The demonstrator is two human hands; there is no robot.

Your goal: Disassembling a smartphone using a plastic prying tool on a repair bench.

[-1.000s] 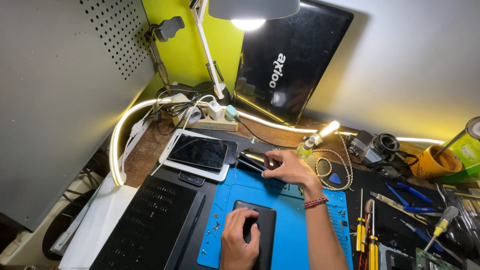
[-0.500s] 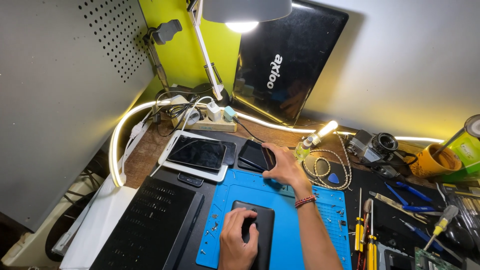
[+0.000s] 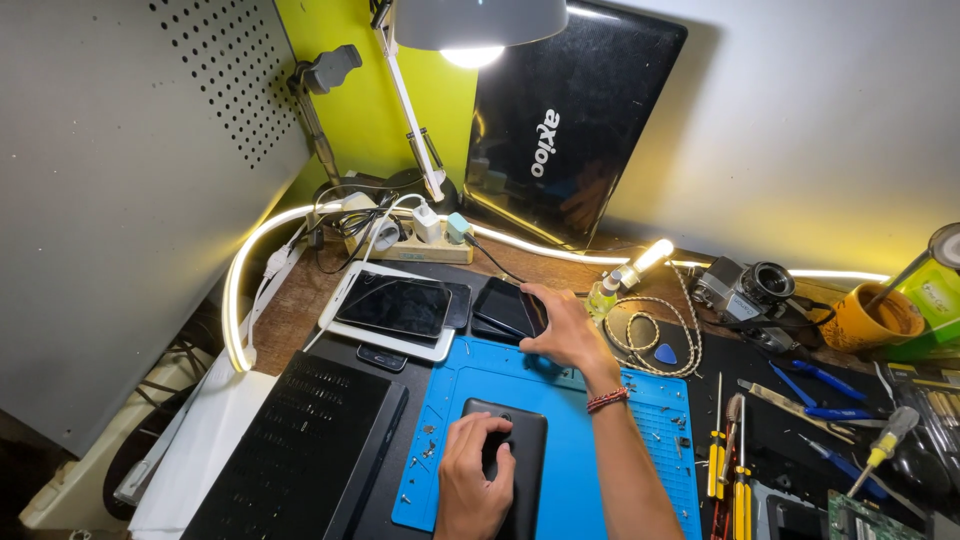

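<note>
My left hand (image 3: 474, 470) lies flat on a black phone (image 3: 518, 450) that rests on the blue repair mat (image 3: 600, 450), pressing it down. My right hand (image 3: 562, 325) reaches to the mat's far edge, fingers resting on a stack of dark phones (image 3: 505, 308). A red bracelet circles that wrist. Left of the stack lies a white-framed tablet (image 3: 385, 312) with a dark screen. Small screws lie scattered on the mat near my left hand.
A black laptop keyboard (image 3: 290, 450) lies at the left. A black laptop lid (image 3: 570, 120) leans on the wall under a desk lamp (image 3: 480, 25). Screwdrivers (image 3: 730, 455), blue pliers (image 3: 815, 380), a camera (image 3: 750, 290), a yellow cup (image 3: 865, 318) and a power strip (image 3: 405, 240) stand around.
My right hand has slid left from the coiled cord area onto the stack of dark phones. My left hand stays on the black phone.
</note>
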